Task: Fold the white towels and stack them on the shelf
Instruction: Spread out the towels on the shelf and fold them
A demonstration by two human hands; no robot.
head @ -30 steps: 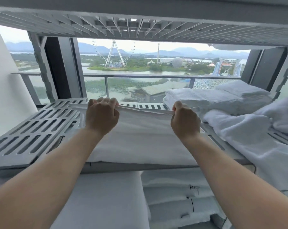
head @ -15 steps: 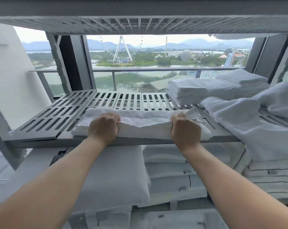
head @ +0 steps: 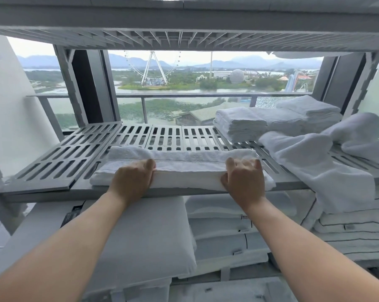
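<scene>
A white towel (head: 188, 168), folded into a long narrow band, lies along the front edge of the grey slatted shelf (head: 60, 162). My left hand (head: 133, 178) rests on its left part, fingers curled over the top fold. My right hand (head: 243, 178) presses on its right part, thumb at the front edge. A stack of folded white towels (head: 241, 123) stands at the back right of the same shelf. Loose unfolded white towels (head: 315, 162) are heaped at the right and hang over the shelf's edge.
Another slatted shelf (head: 184, 38) runs close overhead. Below the working shelf lie white pillows (head: 145, 234) and folded linen (head: 227, 232). Behind the shelf is a window with a railing (head: 184, 95). A white wall (head: 7, 118) stands at the left.
The towel's far edge was pulled toward me and folded over, so the towel is now a narrow band at the shelf's front. Both hands came down onto it and the fingers loosened.
</scene>
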